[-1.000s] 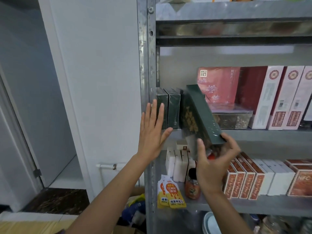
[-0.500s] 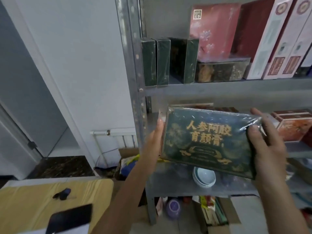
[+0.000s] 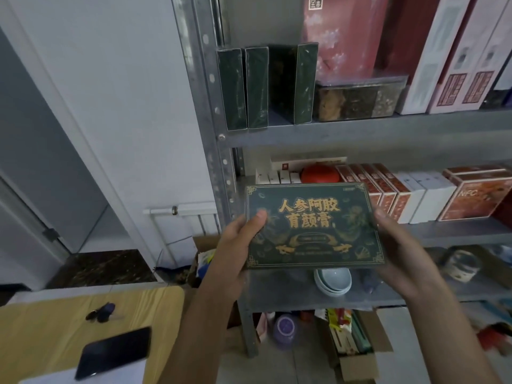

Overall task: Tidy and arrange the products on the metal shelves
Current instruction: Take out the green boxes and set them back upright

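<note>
Both forearms reach up from the bottom edge, bent inward, wrists about level. The left hand [image 3: 238, 239] grips the left edge of the green box [image 3: 313, 225]: thumb flat on the printed front, fingers curled behind, out of view. The right hand [image 3: 401, 245] grips the right edge, thumb on the edge near the top corner, fingers hidden behind the box.

The box is held flat-on to the camera, gold print upright, top edge tipped slightly away. It is in the air in front of the rack [image 3: 360, 131], clear of every shelf, level with the cartons [image 3: 388, 195] on the middle shelf.

On the shelf above, three matching boxes [image 3: 256, 87] stand upright on edge at the left end, with a gap between the second and third. A clear tub [image 3: 360, 99] sits just right of them. Bowls [image 3: 332, 279] are stacked on the shelf under the held box. A phone [image 3: 113, 351] lies on the yellow table [image 3: 55, 322] at lower left.
</note>
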Demonstrator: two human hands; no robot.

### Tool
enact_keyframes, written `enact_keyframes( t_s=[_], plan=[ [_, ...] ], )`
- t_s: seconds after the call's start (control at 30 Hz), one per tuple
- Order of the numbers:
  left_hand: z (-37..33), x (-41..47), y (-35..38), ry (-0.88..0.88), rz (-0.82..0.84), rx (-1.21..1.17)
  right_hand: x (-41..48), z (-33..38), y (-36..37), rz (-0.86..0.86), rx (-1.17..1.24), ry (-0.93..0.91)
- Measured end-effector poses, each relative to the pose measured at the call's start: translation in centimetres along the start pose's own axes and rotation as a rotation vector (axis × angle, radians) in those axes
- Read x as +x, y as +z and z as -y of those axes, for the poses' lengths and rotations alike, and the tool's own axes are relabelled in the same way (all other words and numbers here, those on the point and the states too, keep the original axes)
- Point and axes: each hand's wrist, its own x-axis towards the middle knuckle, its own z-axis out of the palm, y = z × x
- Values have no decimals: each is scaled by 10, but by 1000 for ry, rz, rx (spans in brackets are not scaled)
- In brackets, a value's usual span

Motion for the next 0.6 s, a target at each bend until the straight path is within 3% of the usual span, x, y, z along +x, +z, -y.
enact_keyframes(
  t_s=[0.23,0.37,0.5,0.6],
  plan=[
    [2,16,10,139,-39,176,14,3,-2,-35,-22,89],
    [25,23,9,510,-326,935,16,11,1,-117,-80,62],
    [48,31,20,1040,-59,1413,18,9,10,-233,-40,103],
    [60,41,29,1129,-46,1544,15,3,17,-232,43,167]
  ],
)
